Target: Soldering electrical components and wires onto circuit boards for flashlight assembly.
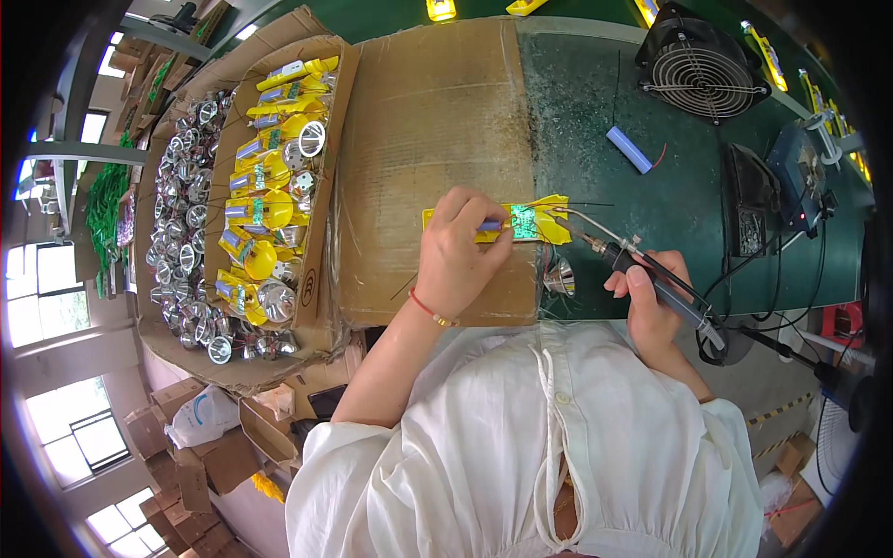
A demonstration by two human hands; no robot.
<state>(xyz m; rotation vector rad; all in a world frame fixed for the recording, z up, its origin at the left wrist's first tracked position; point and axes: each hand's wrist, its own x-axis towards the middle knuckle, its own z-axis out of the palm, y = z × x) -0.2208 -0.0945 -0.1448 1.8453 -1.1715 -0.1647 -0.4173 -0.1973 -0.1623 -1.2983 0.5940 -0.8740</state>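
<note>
My left hand (459, 244) is closed over the left part of a yellow plastic flashlight housing (556, 208) lying on cardboard. Between its thumb and forefinger a bit of blue battery cell (490, 225) shows. To the right of those fingers sits a green circuit board (523, 223), with thin dark wires running off the housing's right end. My right hand (654, 296) is wrapped round a soldering iron (677, 299) with a thin metal tube (595, 224) along it. The iron's tip points at the housing's right end; whether it touches cannot be made out. A silver reflector cup (560, 277) lies just below.
At left, a cardboard box (346, 102) holds rows of yellow housings (263, 174) and many silver reflectors (191, 214). A loose blue battery (631, 151) lies on the green mat (684, 209). Behind are a black fan (704, 76) and a blue soldering station (796, 167) with cables.
</note>
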